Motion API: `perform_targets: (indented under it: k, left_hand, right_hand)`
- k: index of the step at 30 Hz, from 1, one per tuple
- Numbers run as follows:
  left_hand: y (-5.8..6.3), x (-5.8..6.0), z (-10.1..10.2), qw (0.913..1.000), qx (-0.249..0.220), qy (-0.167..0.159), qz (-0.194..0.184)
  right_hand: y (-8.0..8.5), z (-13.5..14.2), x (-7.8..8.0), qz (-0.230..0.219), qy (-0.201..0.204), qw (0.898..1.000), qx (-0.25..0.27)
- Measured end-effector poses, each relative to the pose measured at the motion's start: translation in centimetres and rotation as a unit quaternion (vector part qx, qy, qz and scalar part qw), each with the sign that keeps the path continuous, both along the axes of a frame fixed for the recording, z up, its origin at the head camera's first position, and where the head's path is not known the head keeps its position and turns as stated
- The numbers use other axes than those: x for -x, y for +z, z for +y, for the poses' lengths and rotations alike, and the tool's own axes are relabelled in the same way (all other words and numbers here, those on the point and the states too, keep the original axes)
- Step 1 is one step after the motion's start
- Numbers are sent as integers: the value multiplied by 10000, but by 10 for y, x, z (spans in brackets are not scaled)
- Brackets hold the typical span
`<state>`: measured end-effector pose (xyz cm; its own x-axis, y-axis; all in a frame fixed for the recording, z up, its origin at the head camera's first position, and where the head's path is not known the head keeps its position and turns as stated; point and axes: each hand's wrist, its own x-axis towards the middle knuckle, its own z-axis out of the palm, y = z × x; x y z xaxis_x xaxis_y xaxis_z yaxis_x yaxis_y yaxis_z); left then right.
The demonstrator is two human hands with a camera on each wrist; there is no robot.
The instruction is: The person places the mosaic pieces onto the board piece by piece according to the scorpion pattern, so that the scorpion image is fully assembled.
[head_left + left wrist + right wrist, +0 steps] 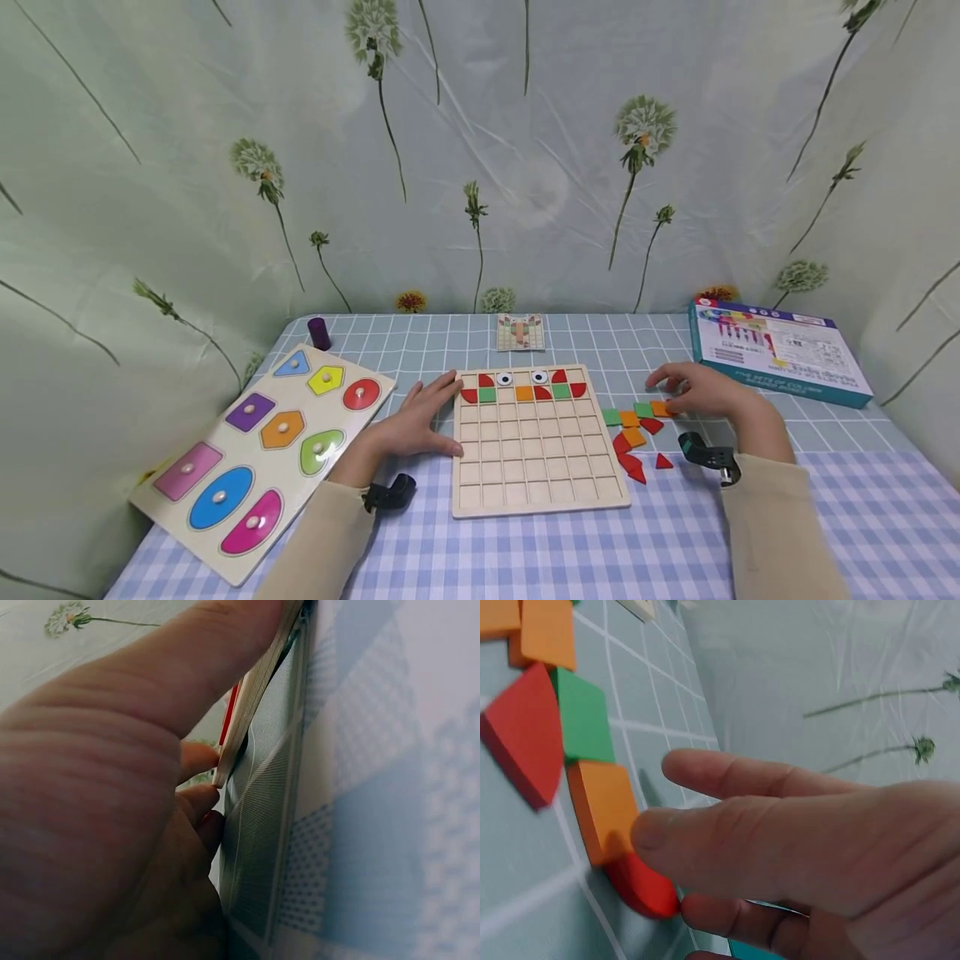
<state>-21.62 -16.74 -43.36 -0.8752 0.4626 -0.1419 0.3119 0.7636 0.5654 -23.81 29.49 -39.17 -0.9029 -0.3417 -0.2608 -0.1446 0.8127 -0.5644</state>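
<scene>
A: Which hand is nearer the red piece [645, 889]?
B: Right hand [701, 390]. Both are off the right side of the grid board [536, 454]. Piece lies between thumb and middle fingertip, by the orange tile [604, 814]. Long axis: can't tell.
A: Pinching?
B: Fingers parted; thumb overlaps the view, so contact's uncertain.
A: Left hand [420, 417]?
B: Fingers spread, touching board's left edge.

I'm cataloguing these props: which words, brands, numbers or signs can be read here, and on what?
"SETS OF COLUMN", as best it reads: near side of the box; the words around it are too blurred.
Box top: print too small to read.
Picture card: no readable text.
Grid board: none visible.
</scene>
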Motion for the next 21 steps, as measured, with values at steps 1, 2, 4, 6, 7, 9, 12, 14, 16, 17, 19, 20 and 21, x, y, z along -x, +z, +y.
perform_targets:
  k: [1,2,4,6,7,9,12,14,16,17,19,20,21]
  left_hand:
    - [0,0,0,10000,-6,-4,11]
    - [0,0,0,10000,-13,-10,16]
    - [0,0,-1,10000,-4,-13,6]
    - [0,1,-1,10000,30,-5,-6]
    - [0,1,-1,10000,31,-5,1]
    - [0,1,-1,10000,33,-9,17]
    - [0,2,0,10000,26,-22,58]
    - [0,2,0,10000,13,-32,53]
    - [-1,2,0,10000,-12,-39,60]
    - [-1,2,0,10000,-23,-38,44]
    - [-1,2,0,10000,-33,-33,31]
    - [-1,2,0,10000,-47,-39,42]
    - [-1,2,0,10000,-50,-30,39]
  right_hand:
    - [-1,2,0,0,-16,10000,-22]
    - [-1,4,0,10,21,10000,-42]
    - [-1,7,0,-22,48,10000,-49]
    - [-1,9,-1,-83,43,9999,-53]
    - [-1,10,0,-115,22,9999,-53]
    - [-1,12,0,-158,-23,9999,-47]
    - [-2,12,1,-168,-120,9998,-46]
    - [-3,11,2,-142,-196,9997,-53]
    - [-4,10,2,-94,-266,9996,-58]
    - [-4,9,2,-65,-301,9995,-55]
    - [-4,6,2,14,-358,9993,-59]
    - [-5,5,2,57,-397,9992,-73]
    - [-5,4,3,96,-431,9990,-84]
